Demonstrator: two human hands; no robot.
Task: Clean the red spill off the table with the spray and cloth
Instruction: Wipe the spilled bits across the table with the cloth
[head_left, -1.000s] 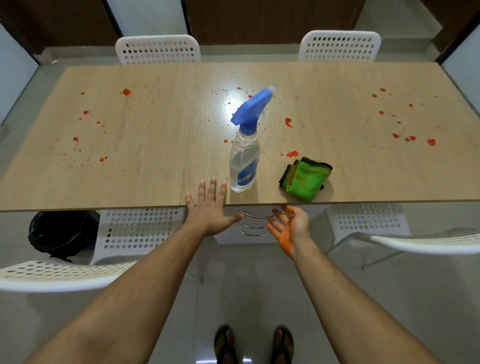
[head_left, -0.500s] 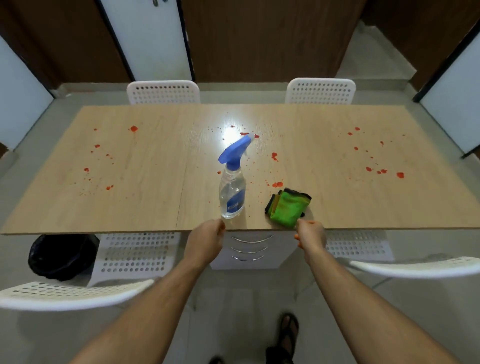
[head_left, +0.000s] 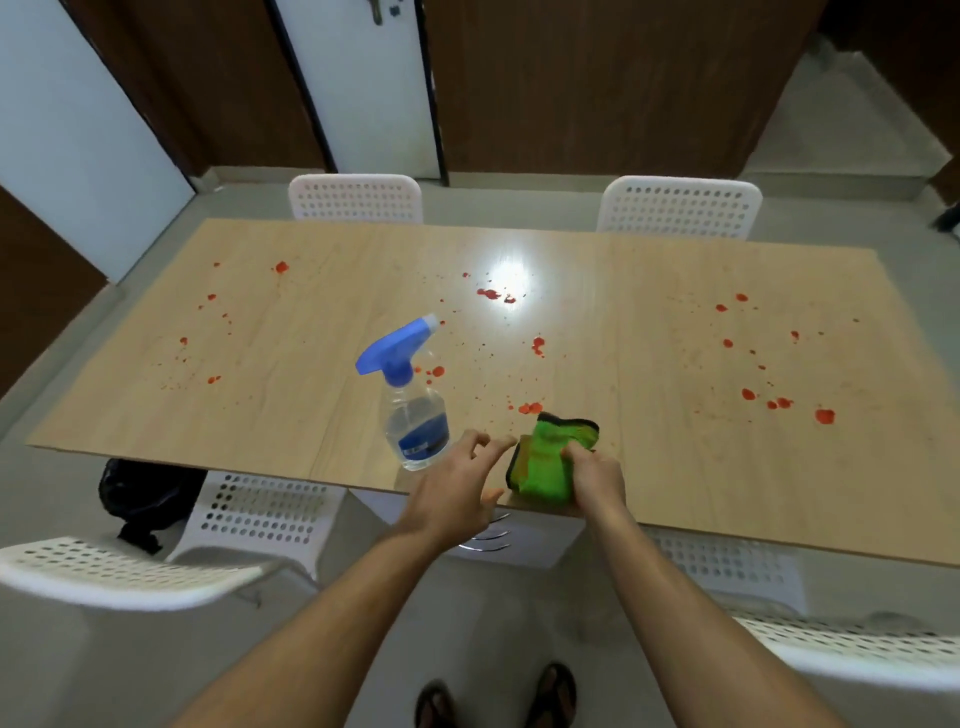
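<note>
right hand (head_left: 597, 475) gripping green cloth (head_left: 545, 462), spray bottle (head_left: 413, 405) upright

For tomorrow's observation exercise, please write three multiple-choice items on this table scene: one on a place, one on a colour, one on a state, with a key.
1. Where does the spray bottle stand?
A. on a chair
B. on the table near its front edge
C. on the floor

2. What colour is the bottle's trigger head?
A. blue
B. yellow
C. black

3. What is the right hand doing?
A. hanging idle
B. squeezing the trigger
C. gripping the cloth

Key: B, the spray bottle stands upright on the table, left of the green cloth. A, its trigger head is blue. C, the right hand has fingers curled into the cloth, while the left hand reaches open beside the bottle.
</note>
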